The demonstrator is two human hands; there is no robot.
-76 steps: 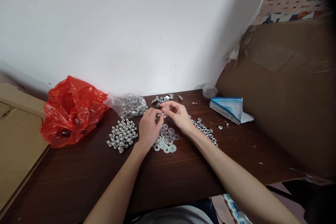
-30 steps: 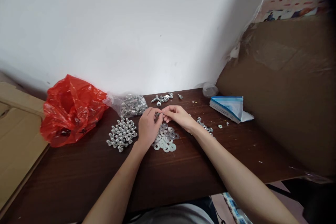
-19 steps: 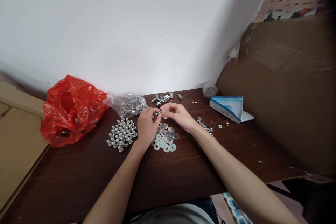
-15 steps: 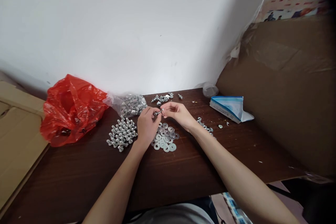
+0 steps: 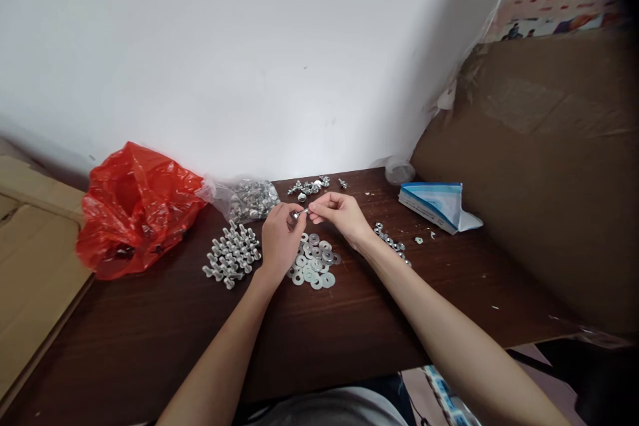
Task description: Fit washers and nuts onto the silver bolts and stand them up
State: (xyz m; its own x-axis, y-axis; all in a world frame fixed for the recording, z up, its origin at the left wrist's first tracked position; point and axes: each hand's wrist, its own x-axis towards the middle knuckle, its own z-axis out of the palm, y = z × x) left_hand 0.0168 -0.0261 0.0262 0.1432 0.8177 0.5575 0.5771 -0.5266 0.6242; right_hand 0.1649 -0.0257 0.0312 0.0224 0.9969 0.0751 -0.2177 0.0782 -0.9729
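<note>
My left hand (image 5: 280, 233) is closed, with thumb and fingers pinching a silver bolt (image 5: 296, 215) by its head end. The bolt lies roughly level and its shank points right. At that tip my right hand (image 5: 343, 216) pinches what looks like a small nut, mostly covered by the fingertips. Below the hands lies a loose pile of flat washers (image 5: 316, 265). Left of my left hand, several bolts (image 5: 232, 251) stand close together on their heads. Several nuts (image 5: 392, 243) lie scattered right of my right wrist.
Behind the hands lie several bolts with parts fitted (image 5: 309, 187) and a clear bag of hardware (image 5: 249, 200). A red plastic bag (image 5: 137, 206) is at left beside a cardboard box (image 5: 37, 266). At right are a blue-white packet (image 5: 436, 203), a clear round container (image 5: 399, 172) and a large carton (image 5: 544, 166).
My right fingers have shifted slightly and closed more around the bolt's tip. My right forearm has moved a little, showing more of the nuts. My left hand stays almost in place.
</note>
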